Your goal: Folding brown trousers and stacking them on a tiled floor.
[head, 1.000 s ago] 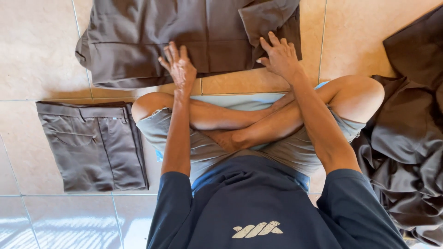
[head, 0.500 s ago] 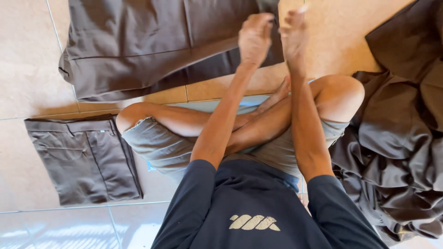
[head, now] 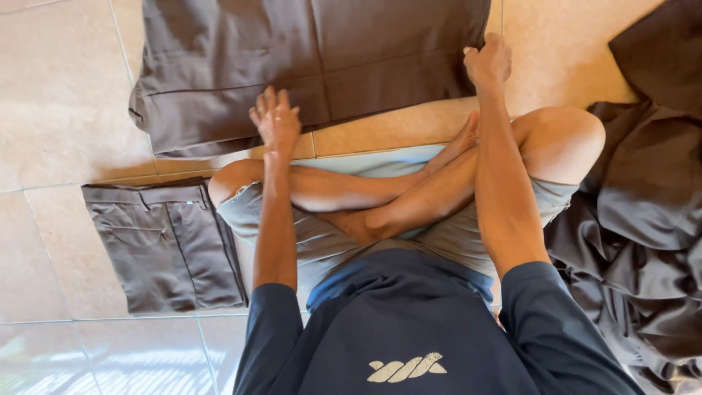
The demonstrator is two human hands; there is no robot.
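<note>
1. Trousers [head: 307, 66], brown, spread on floor tiles [head: 66, 95]; far part cut off by frame edge.
2. L hand [head: 276, 121] flat, unclenched, on near edge.
3. R hand [head: 488, 62] clenched on right corner (fingers hidden).

No packages, labels, signs or screens in view.

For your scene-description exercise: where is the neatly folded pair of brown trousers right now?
In the head view, the folded trousers lie on the tiled floor at the person's left, beside the left knee and just below the brown garment spread out in front.
</note>
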